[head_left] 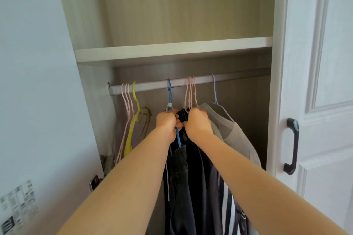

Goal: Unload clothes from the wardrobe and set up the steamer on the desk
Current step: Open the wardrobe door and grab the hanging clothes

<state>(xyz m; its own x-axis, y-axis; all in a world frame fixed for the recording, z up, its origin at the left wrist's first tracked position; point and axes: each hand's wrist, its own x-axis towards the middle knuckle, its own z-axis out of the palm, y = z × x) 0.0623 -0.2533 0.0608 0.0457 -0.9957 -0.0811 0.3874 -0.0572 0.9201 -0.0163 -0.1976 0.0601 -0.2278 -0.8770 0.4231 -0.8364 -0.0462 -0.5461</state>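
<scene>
Wardrobe [89, 25] fills frame, clothes [193, 177] hanging lower centre on rail [152, 84]; unloading barely begun, steamer unseen. Left hand [167, 123] curls round blue hanger [170, 95]; right hand [197, 122] fingers grip pink hangers [191, 91].

Both hands [167, 123] [196, 122] raised, fingers curled

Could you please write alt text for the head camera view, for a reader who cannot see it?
Both hands reach into an open wardrobe: the left hand grips a blue hanger, the right hand gathers pink hangers carrying dark clothes. All hang from a metal rail under a shelf; empty pink and yellow hangers sit left.
</scene>
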